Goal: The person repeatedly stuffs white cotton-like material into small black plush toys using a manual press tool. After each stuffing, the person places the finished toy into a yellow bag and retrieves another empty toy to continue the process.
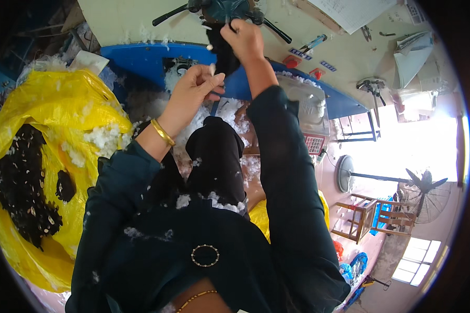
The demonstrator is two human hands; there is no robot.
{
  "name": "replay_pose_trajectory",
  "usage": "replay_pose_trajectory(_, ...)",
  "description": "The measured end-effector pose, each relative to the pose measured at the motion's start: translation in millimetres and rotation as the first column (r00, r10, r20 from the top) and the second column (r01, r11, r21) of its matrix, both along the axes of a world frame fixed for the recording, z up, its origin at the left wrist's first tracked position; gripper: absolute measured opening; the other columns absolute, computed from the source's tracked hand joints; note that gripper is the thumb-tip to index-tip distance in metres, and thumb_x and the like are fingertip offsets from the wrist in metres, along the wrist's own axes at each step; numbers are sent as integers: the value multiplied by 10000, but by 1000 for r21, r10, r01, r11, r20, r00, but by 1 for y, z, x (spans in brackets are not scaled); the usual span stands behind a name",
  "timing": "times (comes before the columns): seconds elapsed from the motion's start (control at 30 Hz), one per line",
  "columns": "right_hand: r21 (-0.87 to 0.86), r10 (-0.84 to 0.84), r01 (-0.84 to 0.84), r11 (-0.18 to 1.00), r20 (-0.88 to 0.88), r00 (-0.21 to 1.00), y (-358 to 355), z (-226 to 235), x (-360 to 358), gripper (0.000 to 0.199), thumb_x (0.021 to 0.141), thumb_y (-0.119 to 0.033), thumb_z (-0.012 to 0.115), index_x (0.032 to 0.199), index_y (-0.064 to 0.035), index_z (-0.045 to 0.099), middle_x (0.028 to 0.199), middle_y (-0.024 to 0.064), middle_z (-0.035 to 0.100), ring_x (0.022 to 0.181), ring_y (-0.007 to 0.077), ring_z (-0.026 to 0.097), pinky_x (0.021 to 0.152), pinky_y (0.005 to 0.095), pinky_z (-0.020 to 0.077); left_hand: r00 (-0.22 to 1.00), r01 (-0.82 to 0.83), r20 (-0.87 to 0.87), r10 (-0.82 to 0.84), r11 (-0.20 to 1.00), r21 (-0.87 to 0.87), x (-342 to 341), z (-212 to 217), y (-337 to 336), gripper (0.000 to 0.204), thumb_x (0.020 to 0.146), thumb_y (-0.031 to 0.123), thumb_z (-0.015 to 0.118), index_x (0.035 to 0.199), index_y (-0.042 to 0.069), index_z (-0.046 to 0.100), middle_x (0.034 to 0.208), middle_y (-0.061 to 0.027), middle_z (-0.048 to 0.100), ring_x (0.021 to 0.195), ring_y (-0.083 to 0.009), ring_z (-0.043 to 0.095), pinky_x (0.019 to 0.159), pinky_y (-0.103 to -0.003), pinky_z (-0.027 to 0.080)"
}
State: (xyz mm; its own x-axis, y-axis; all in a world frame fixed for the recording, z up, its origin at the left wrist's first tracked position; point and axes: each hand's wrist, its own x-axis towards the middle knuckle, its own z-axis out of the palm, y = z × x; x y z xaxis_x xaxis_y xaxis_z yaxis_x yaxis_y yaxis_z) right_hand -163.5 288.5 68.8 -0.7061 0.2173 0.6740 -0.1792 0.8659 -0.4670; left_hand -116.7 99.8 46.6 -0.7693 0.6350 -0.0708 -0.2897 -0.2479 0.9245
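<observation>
My right hand is raised and closed around the top of a black fabric piece that hangs down beside a dark handlebar-like fixture. A little lower, my left hand, with a gold bangle on the wrist, pinches a small tuft of white stuffing next to the fabric. A black stuffed fabric shape lies in my lap, flecked with white fibre. Loose white stuffing is heaped between my arms.
A large yellow plastic bag holding small black pieces fills the left. A blue machine frame and a clear box stand ahead. A standing fan and wooden chairs are at the right.
</observation>
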Motion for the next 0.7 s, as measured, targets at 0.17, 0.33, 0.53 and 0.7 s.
replay_pose_trajectory(0.17,53,-8,9,999,-20,1000,6,-5,-12,326,754,-292,655,634,-23,516,595,199,469,560,407,466,487,419,372,791,-258,-607,76,941,-218,-4,4,1,435,789,237,757,1072,-13,540,854,-98,595,790,-188,613,689,-289,499)
replay_pose_trajectory(0.33,-15,-87,89,996,120,989,-25,1,38,241,707,-259,672,634,-53,571,620,181,548,629,404,552,523,436,437,419,-452,-907,-42,857,-248,14,-11,-9,445,771,194,757,1077,-46,539,862,-179,568,781,-262,606,704,-339,482)
replay_pose_trajectory(0.53,-112,-71,92,989,181,981,-45,11,58,332,731,-281,636,615,-1,501,547,192,433,462,297,415,491,408,381,946,195,227,-232,965,175,8,-1,-33,303,942,229,586,1137,-2,582,978,-95,657,938,-229,658,907,-390,515)
replay_pose_trajectory(0.7,-76,-285,305,949,200,937,-10,10,-23,322,715,-346,603,628,-39,556,607,161,562,594,376,548,555,436,435,855,66,442,-270,904,423,-29,-19,9,257,953,268,565,1013,19,592,948,-89,660,942,-236,662,891,-386,531)
